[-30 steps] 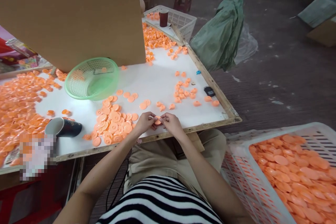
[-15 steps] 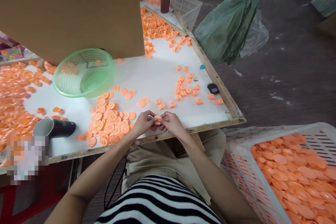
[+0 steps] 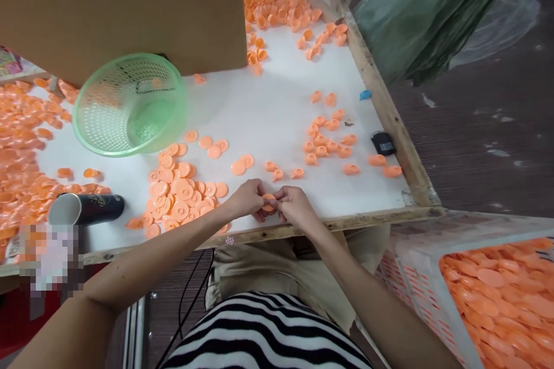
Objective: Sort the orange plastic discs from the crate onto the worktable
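**Two hands pinch one orange cap at the table's near edge**

One white table with a wooden frame fills the view, and the hands work at its six o'clock edge. One cardboard box stands at the table's eleven o'clock. One green sack lies on the floor at two o'clock. One white crate, filled with orange discs beyond counting, sits at four o'clock, off the table.

One green mesh basket stands at ten o'clock from the hands, just in front of the box. One black cup lies on its side at nine o'clock. One heap of flat discs, too many to count, spreads between the cup and the left hand.

At twelve o'clock from the hands, close by, lie two flat discs and three small caps. One small black object rests at two o'clock by the frame.

The left hand and the right hand meet fingertip to fingertip, both grasping the one orange cap between them, just above the tabletop.
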A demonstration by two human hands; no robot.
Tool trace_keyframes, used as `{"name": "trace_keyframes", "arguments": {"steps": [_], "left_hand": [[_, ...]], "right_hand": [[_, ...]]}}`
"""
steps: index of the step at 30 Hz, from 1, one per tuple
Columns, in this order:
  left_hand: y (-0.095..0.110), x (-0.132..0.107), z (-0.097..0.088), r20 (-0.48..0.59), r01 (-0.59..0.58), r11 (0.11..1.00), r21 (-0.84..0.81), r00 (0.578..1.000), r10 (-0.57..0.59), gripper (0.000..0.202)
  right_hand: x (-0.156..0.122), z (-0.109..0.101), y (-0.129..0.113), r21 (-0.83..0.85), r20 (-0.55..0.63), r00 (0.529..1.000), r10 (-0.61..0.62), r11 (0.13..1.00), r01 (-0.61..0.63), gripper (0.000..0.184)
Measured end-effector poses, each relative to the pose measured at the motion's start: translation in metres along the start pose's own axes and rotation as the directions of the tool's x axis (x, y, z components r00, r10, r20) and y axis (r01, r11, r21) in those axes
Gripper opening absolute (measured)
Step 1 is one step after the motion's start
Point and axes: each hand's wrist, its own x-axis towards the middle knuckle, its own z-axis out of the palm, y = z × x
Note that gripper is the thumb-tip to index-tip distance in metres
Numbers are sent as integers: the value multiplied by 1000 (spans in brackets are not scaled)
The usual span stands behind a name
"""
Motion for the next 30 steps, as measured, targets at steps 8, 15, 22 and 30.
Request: {"name": "trace_keyframes", "arguments": {"steps": [8,15,22,30], "left_hand": [[0,-2,-1,-18,35,998,-57,999,-36,34],[-13,-15,20,-196,-224,971,79,952,235,15],[-15,-43,4,-292,-369,784,499,781,553,22],[-53,-60,-90,-426,101,510,854,697,576,26]], "right_hand": [[-4,3,-6,-52,-44,999,4,999,-6,16],[-5,9,6,-50,-101,978,-185,982,180,14],[-84,-74,27,123,-638,683,-357,828,547,25],[-173,-225,131,289,-941,335,45,622,728,29]]}}
